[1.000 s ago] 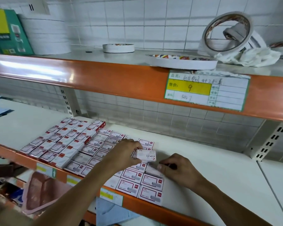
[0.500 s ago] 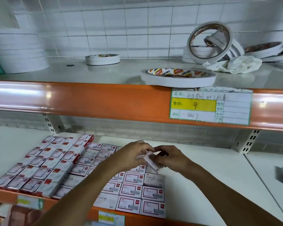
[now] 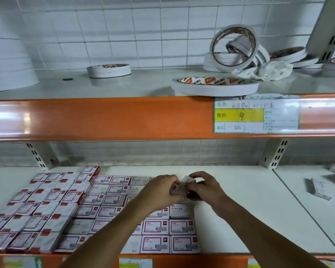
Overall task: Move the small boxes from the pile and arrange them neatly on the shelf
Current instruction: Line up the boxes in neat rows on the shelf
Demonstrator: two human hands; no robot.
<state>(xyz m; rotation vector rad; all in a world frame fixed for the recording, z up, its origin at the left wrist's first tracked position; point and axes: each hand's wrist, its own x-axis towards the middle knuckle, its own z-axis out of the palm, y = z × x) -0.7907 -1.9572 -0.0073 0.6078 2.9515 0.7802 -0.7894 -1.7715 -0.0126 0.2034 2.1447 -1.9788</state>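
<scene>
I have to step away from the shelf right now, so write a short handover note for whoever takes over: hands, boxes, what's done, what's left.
Left hand and right hand: both hold one small box, tilted, above the right end of the rows.
Done: rows of boxes lie flat in a neat grid on the left part of the lower shelf.
Left: set the held box into the grid, then bring over the loose boxes lying further right on the shelf.
</scene>
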